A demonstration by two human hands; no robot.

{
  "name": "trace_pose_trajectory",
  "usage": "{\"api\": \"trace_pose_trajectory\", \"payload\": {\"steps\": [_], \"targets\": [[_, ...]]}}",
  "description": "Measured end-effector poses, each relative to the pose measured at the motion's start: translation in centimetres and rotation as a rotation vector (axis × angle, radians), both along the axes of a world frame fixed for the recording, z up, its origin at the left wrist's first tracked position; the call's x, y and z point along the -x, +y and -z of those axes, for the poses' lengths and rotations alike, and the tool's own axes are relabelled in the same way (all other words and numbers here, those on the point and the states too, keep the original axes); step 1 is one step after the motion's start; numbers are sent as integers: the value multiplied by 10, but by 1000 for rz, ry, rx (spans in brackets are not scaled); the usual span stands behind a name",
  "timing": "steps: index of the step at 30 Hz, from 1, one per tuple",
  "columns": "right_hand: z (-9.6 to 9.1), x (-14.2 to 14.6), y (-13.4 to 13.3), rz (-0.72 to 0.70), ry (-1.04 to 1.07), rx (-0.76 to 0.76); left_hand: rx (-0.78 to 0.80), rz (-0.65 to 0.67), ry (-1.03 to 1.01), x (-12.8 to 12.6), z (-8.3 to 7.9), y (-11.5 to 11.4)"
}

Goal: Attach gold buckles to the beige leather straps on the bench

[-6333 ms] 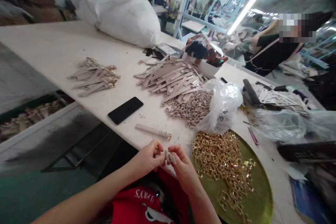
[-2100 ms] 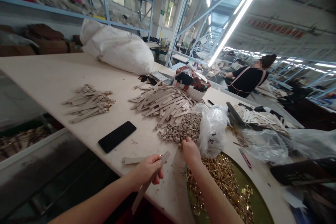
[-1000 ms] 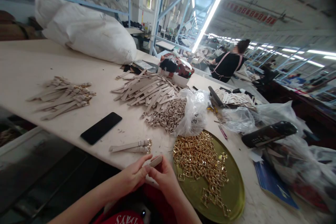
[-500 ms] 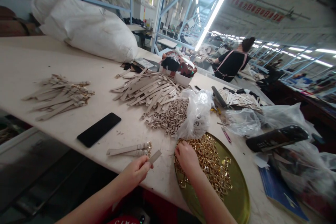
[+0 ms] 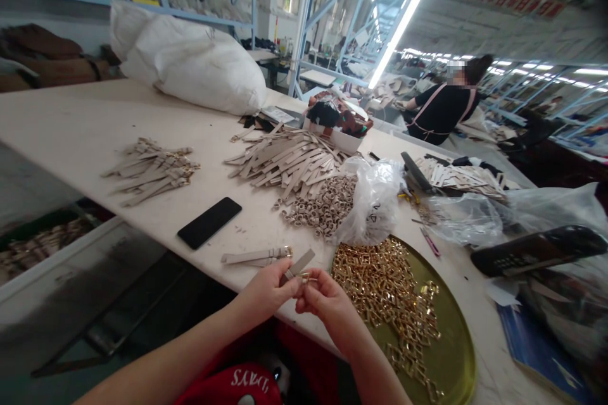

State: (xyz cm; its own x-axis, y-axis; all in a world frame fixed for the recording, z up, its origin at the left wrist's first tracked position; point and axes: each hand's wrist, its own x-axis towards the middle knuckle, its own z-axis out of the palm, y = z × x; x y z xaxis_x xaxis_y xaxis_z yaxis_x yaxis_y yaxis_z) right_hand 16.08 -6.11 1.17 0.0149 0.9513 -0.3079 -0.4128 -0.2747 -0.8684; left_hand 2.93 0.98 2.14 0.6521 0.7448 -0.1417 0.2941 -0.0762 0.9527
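Near the table's front edge, my left hand [image 5: 274, 286] is closed around a beige strap [image 5: 303, 261], whose free end sticks out past the fingers. My right hand [image 5: 325, 299] pinches a small gold buckle [image 5: 304, 277] right beside the strap, and the two hands meet. Just beyond them lie a few straps fitted with buckles [image 5: 256, 255]. To the right, a round olive-gold tray [image 5: 458, 335] bears a heap of gold buckles [image 5: 380, 278]. Behind the hands is a pile of small beige loops [image 5: 323, 207], with a heap of loose straps [image 5: 289, 158] further back.
A black phone [image 5: 209, 223] lies left of the hands, and a bunch of buckled straps [image 5: 154, 171] beyond it. A clear plastic bag [image 5: 373, 202] rests against the loops. At right are a black object [image 5: 536, 250] and a blue booklet [image 5: 541, 348]. A person [image 5: 441, 107] works further back.
My right hand has come from the buckle heap on the tray to my left hand, bringing a gold buckle. My left hand still holds the strap. The whole view has shifted slightly.
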Motion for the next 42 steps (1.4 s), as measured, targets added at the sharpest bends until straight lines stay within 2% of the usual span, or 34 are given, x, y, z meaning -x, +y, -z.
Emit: {"api": "trace_pose_trajectory", "payload": {"steps": [3, 5, 7, 11, 15, 17, 19, 22, 27, 31, 35, 39, 42], "targets": [[3, 3, -5, -8, -156, -76, 52, -15, -23, 7, 0, -4], [7, 5, -5, 29, -365, -128, 152, -3, -37, 9, -1, -6], [11, 6, -5, 61, -471, -165, 250, 8, -37, 9, -2, -8], [14, 11, -6, 145, -248, -181, 287, 52, -76, 11, 0, -12], [14, 12, -7, 253, -58, -121, 304, 67, -82, 17, 6, -15], [15, 12, -5, 331, 76, -52, 226, 26, -37, 21, 8, -15], [16, 12, -3, 400, 227, 32, 84, 25, 31, 25, 6, -16], [18, 14, -2, 407, 366, 137, -74, 83, 137, 29, 2, -16], [20, 14, -3, 392, 397, 196, -221, 159, 235, 29, 1, -15], [22, 15, -2, 378, 377, 218, -275, 147, 250, 29, 3, -11], [19, 28, -4, 288, 182, 107, -132, 105, 157, 28, 1, -12], [14, 39, -6, 270, -53, 23, 138, 35, 36, 26, 4, -16], [15, 39, -7, 289, -110, -4, 337, 53, -24, 25, 7, -17]]}}
